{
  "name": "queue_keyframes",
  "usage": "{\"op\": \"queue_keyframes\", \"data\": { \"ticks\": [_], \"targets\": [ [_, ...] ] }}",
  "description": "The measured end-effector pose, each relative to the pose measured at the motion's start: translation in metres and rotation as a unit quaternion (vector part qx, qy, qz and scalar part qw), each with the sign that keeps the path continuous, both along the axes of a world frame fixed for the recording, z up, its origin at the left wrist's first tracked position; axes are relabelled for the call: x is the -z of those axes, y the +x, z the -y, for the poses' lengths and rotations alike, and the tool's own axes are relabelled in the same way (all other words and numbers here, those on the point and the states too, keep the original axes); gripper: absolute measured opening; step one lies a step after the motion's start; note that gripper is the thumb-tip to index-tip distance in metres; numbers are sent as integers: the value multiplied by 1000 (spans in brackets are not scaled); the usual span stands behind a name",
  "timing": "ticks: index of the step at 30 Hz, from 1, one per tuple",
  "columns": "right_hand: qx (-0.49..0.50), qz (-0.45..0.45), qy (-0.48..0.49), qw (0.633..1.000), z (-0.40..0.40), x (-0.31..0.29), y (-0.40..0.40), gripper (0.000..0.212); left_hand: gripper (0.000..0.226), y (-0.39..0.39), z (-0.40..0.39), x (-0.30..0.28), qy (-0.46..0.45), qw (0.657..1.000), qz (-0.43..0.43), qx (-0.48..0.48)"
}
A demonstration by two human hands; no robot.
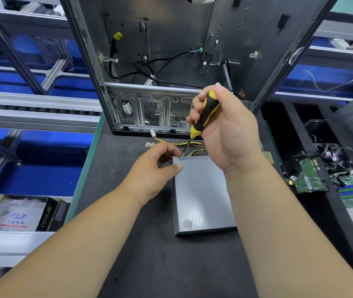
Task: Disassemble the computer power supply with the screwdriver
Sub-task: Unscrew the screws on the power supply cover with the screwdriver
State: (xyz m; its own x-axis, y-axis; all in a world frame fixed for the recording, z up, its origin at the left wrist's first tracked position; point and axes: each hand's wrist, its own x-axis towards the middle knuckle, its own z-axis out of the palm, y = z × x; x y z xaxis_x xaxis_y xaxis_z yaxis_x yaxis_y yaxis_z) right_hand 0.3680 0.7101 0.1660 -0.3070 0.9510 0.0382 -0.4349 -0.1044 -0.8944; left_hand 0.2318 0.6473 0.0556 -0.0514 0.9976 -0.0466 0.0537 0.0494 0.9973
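Both forearms reach over the dark work mat [141, 265]. Left hand [149, 175] grips the far-left corner of the grey power supply [201, 196], thumb on top, fingers curled over the edge. Right hand [225, 130] is closed around the yellow-black screwdriver [203, 115], tip seated at that corner. 1 open computer case [171, 61] stands behind; circuit boards [309, 179] lie right.

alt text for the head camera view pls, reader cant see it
A person's right hand grips a yellow-and-black screwdriver, its tip at the far left corner of a grey power supply lying on a dark mat, while the left hand steadies that corner. An open computer case stands behind; circuit boards lie to the right.
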Motion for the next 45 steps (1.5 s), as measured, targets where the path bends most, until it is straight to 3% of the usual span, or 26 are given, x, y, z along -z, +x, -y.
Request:
{"op": "queue_keyframes", "data": {
  "ticks": [6,12,21,29,34,40,45],
  "targets": [
    [-18,4,26,999,1,-2,-12,16,20,1,-1,-1,-1,1000,-2,0],
    [-64,72,91,991,13,1,-21,17,20,1,1,-3,-11,1000,21,6],
    [-74,87,58,992,6,-3,-15,25,19,2,2,-8,-11,1000,-21,0],
    [-53,34,38,997,4,1,-19,46,21,4,3,-7,-5,999,-30,-11],
    [-37,41,27,998,0,3,-8,26,27,4,4,-7,-7,999,-41,-18],
    [-45,31,4,999,4,5,-1,26,29,5,6,-9,-3,998,-66,-20],
    [-75,58,44,995,8,2,-4,30,27,7,8,-15,-9,995,-100,-20]
  ]
}}
